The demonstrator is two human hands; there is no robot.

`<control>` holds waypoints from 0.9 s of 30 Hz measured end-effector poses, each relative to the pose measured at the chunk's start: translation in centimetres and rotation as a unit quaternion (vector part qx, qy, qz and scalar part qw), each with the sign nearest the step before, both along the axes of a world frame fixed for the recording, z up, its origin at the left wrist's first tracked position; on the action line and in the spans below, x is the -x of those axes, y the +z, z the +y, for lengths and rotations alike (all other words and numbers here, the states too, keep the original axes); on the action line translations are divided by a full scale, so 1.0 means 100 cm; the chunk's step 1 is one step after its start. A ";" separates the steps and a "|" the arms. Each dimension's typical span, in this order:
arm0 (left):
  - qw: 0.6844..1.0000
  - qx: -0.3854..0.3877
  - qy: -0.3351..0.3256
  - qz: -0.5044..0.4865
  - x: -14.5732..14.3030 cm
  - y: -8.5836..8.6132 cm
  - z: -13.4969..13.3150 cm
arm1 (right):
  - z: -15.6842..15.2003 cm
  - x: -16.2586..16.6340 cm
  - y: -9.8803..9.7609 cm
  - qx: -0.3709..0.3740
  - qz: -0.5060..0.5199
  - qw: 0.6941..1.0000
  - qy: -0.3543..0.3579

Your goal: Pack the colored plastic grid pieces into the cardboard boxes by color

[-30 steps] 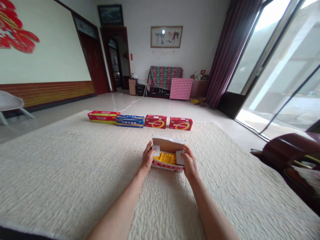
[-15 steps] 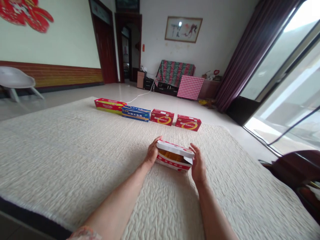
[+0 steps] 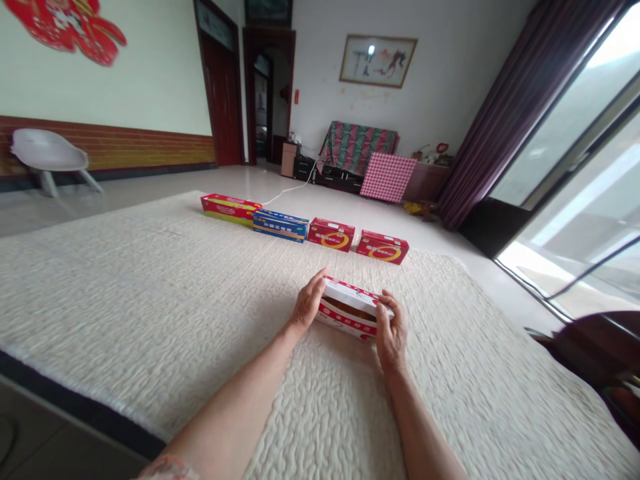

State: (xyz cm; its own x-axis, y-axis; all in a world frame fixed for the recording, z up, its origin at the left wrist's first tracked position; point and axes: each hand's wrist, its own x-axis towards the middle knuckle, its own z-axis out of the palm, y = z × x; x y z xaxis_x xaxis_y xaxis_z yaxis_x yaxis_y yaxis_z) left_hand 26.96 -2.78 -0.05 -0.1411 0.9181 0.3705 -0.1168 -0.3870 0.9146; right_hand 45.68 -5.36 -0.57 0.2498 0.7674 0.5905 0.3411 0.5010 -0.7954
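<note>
A white and red cardboard box (image 3: pixel 349 321) rests on the cream quilted cover (image 3: pixel 210 287) in front of me. Its lid is partly lowered, and a narrow gap along the near side shows brown inside. My left hand (image 3: pixel 309 301) grips the box's left end, thumb by the top edge. At the right end, my right hand (image 3: pixel 391 327) is wrapped round the corner, with its thumb against the lid flap. Both hands hold the same box between them.
Beyond the box stands a row: a red and green box (image 3: pixel 231 209), a blue box (image 3: pixel 281 225), a red box (image 3: pixel 331 235) and another red box (image 3: pixel 383 247). A dark brown chair (image 3: pixel 600 347) is at the right, a white chair (image 3: pixel 50 153) far left.
The lid has come down, narrowing the opening, and the right side flap no longer sticks out. My right hand has closed in on the box's right end. The view has shifted slightly.
</note>
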 end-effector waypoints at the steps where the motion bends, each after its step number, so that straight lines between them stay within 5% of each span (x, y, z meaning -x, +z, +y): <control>1: 1.000 -0.009 0.003 0.024 0.000 0.000 -0.001 | 0.000 0.000 0.000 0.002 -0.002 1.000 -0.003; 27: 0.991 -0.037 0.019 0.131 0.000 -0.014 0.008 | 0.005 0.000 -0.004 -0.043 -0.027 0.998 -0.024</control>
State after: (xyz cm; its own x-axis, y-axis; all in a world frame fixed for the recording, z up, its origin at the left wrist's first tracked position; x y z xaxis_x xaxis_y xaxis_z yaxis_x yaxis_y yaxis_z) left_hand 27.00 -2.02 -1.50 -0.0651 0.8829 0.4649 0.1369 -0.4536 0.8806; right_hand 45.65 -4.86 -0.97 0.2515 0.7016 0.6667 0.4080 0.5478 -0.7304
